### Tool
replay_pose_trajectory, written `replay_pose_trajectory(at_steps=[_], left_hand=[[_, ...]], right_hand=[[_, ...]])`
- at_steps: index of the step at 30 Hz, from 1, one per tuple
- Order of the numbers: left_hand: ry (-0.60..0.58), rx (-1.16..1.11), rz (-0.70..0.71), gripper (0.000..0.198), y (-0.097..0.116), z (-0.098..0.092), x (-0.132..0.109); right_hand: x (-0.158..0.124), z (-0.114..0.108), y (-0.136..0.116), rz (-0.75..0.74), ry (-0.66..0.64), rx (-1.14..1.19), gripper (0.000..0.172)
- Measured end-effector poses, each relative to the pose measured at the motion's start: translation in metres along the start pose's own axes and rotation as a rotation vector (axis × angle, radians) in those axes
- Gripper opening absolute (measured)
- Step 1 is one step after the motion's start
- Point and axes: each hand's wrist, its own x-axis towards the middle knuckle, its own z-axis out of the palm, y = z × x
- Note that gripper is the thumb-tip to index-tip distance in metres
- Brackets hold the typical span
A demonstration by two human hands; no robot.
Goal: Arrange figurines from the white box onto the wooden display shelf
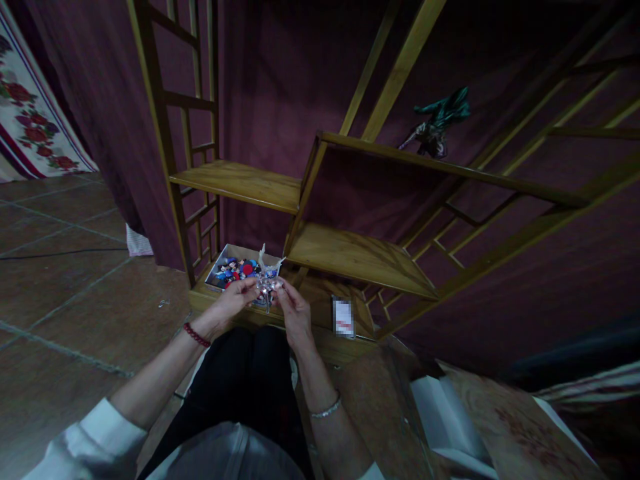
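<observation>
Both of my hands meet over the bottom board of a wooden shelf unit (350, 257). My left hand (236, 298) and my right hand (293, 308) are closed on a small silvery-white figurine (267, 275) with pointed wing-like parts, held between the fingertips. Just behind it lies a shallow white box (224, 256) holding several small colourful figures in blue and red. A red bead bracelet is on my left wrist and a silver bracelet on my right.
A green and dark figurine (437, 123) stands on the upper right shelf. A small card (343, 317) lies on the bottom board to the right of my hands. Dark maroon curtain (280, 80) hangs behind. Tiled floor (65, 293) is at left, white boxes (445, 417) at lower right.
</observation>
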Motion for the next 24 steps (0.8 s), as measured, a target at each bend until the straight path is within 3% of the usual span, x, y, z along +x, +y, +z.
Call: replay_pose_trajectory(at_steps=[10, 16, 20, 24], left_hand=[[-0.028, -0.063, -0.011, 0.033, 0.009, 0.01, 0.002], [0.11, -0.13, -0.02, 0.036, 0.013, 0.014, 0.005], [0.162, -0.155, 0.059, 0.038, 0.03, 0.021, 0.003], [0.236, -0.03, 0.093, 0.04, 0.046, 0.031, 0.004]], right_hand=[[-0.004, -0.016, -0.009, -0.02, 0.004, 0.029, 0.035], [-0.006, -0.023, -0.015, -0.051, -0.002, 0.001, 0.033], [-0.008, -0.027, -0.017, -0.041, 0.025, -0.036, 0.036], [-0.008, -0.029, -0.016, -0.066, 0.03, -0.075, 0.039]])
